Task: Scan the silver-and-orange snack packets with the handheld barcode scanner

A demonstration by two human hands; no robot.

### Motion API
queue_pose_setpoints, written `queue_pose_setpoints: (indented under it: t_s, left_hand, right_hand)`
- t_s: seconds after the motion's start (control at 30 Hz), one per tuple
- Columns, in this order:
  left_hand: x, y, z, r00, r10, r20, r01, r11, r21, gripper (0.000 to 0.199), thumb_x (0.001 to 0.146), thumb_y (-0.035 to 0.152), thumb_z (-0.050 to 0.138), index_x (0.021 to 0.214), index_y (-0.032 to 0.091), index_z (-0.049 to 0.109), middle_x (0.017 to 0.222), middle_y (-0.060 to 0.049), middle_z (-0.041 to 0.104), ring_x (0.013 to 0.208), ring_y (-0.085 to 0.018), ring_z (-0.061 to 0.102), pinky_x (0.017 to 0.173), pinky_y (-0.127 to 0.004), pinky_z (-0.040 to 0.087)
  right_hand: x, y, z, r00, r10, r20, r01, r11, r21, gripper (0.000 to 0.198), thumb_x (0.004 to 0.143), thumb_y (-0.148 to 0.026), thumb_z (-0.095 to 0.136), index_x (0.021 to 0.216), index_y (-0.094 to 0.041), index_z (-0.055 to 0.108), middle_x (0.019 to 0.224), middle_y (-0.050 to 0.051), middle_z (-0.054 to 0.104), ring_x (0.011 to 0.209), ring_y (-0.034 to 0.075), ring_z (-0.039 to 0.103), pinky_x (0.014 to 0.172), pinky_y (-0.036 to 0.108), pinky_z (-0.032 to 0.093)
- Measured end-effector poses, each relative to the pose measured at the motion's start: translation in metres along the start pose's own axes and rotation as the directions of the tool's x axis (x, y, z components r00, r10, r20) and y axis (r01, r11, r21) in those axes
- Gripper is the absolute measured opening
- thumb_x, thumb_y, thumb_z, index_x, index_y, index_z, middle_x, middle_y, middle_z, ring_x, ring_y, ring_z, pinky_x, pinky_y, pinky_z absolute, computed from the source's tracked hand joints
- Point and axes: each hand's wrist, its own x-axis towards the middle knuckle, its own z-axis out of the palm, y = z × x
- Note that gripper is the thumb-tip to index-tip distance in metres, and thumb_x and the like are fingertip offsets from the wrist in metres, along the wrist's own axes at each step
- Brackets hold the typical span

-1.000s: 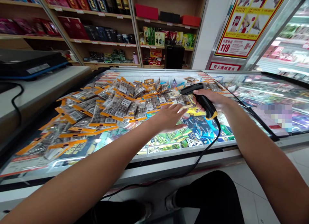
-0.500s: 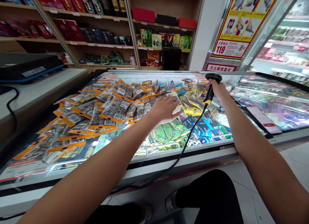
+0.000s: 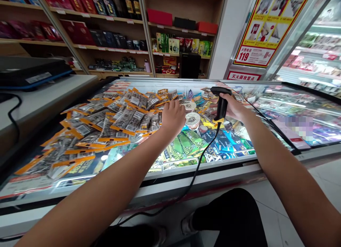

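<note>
My right hand (image 3: 232, 105) is wrapped round the handle of a black barcode scanner (image 3: 222, 106) with a yellow collar, held above the glass top of the chest freezer. A black cable hangs from the handle towards me. At the right edge of a pile of clear snack packets (image 3: 133, 117) with orange ends, my left hand (image 3: 173, 115) has its fingers curled downward. Their tips are hidden, so what they hold, if anything, does not show. Two round tubs with white lids (image 3: 192, 120) show through the glass, just right of the left hand.
Under the freezer glass lie green bags (image 3: 183, 144) and blue bags (image 3: 226, 142). A phone (image 3: 289, 131) rests on the right side. A dark flat device (image 3: 32, 73) sits on the left counter. Shelves with boxes (image 3: 160, 17) and a red-and-yellow poster (image 3: 266, 34) stand behind.
My left hand has moved left, its spread fingers now curled by the packets, uncovering the tubs. My right hand has brought the scanner left and slightly lower.
</note>
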Motion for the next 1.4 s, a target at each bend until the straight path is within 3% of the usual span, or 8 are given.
queue_pose_setpoints:
  t_s: [0.1,0.2,0.27,0.4,0.67,0.8,1.27,1.4]
  left_hand:
    - [-0.006,0.008,-0.003,0.981,0.194,-0.015,-0.195,0.975,-0.112,0.038,0.095,0.026,0.052,0.132,0.017,0.054,0.136,-0.016,0.055,0.124,-0.031,0.050,0.098,-0.045,0.042]
    - [-0.014,0.021,-0.007,0.882,0.471,0.011,-0.455,0.857,-0.241,0.050,0.097,0.031,0.051,0.146,0.027,0.041,0.151,-0.010,0.046,0.130,-0.027,0.048,0.103,-0.042,0.042]
    - [-0.018,0.029,-0.009,0.836,0.548,0.014,-0.527,0.811,-0.254,0.054,0.100,0.034,0.047,0.152,0.031,0.034,0.155,-0.010,0.042,0.132,-0.026,0.048,0.104,-0.042,0.041]
    - [-0.019,0.031,-0.011,0.865,0.498,0.064,-0.476,0.853,-0.215,0.055,0.102,0.051,0.037,0.154,0.034,0.033,0.157,-0.012,0.040,0.135,-0.031,0.048,0.104,-0.045,0.041]
    - [-0.013,0.008,0.011,0.930,0.307,0.202,-0.251,0.932,-0.260,0.079,0.094,0.075,0.029,0.158,0.030,0.030,0.166,-0.011,0.027,0.150,-0.036,0.029,0.117,-0.051,0.026]
    - [-0.013,0.007,0.013,0.929,0.307,0.205,-0.246,0.929,-0.278,0.081,0.093,0.076,0.028,0.160,0.031,0.027,0.168,-0.010,0.023,0.152,-0.036,0.025,0.119,-0.051,0.023]
    - [-0.013,0.007,0.012,0.929,0.302,0.214,-0.236,0.929,-0.286,0.083,0.092,0.078,0.025,0.160,0.030,0.025,0.167,-0.011,0.024,0.152,-0.035,0.025,0.119,-0.052,0.023]
    - [-0.013,0.007,0.015,0.928,0.301,0.222,-0.233,0.930,-0.285,0.085,0.092,0.079,0.023,0.160,0.029,0.028,0.167,-0.012,0.024,0.152,-0.036,0.024,0.119,-0.052,0.024]
  right_hand:
    - [-0.007,-0.004,0.020,0.982,0.077,0.172,-0.106,0.980,0.167,0.047,0.086,-0.062,0.057,0.110,-0.022,0.066,0.089,0.009,0.074,0.080,0.028,0.073,0.075,0.044,0.061]
    - [-0.009,-0.008,0.026,0.989,0.047,0.144,-0.080,0.968,0.239,0.040,0.087,-0.057,0.060,0.104,-0.021,0.066,0.086,0.009,0.074,0.075,0.024,0.071,0.070,0.038,0.061]
    - [-0.011,-0.012,0.022,0.994,0.044,0.102,-0.068,0.966,0.249,0.038,0.086,-0.056,0.062,0.098,-0.021,0.066,0.079,0.007,0.072,0.068,0.020,0.068,0.062,0.032,0.059]
    - [-0.021,-0.024,0.004,0.974,0.143,0.174,-0.164,0.981,0.109,0.039,0.085,-0.060,0.062,0.088,-0.021,0.064,0.065,0.006,0.065,0.053,0.018,0.058,0.047,0.030,0.051]
    - [-0.042,-0.032,-0.002,0.923,0.262,0.283,-0.219,0.960,-0.176,0.043,0.078,-0.061,0.070,0.083,-0.019,0.068,0.065,0.009,0.065,0.048,0.021,0.055,0.045,0.038,0.047]
    - [-0.043,-0.032,0.004,0.903,0.287,0.320,-0.233,0.952,-0.198,0.045,0.077,-0.064,0.070,0.077,-0.019,0.068,0.065,0.009,0.065,0.049,0.019,0.056,0.044,0.035,0.047]
    - [-0.045,-0.034,0.008,0.923,0.252,0.292,-0.187,0.954,-0.232,0.046,0.078,-0.065,0.066,0.079,-0.019,0.067,0.056,0.008,0.061,0.045,0.020,0.054,0.045,0.037,0.048]
    - [-0.047,-0.035,0.006,0.900,0.238,0.364,-0.155,0.958,-0.242,0.048,0.078,-0.068,0.066,0.077,-0.020,0.067,0.055,0.007,0.060,0.046,0.019,0.054,0.042,0.033,0.045]
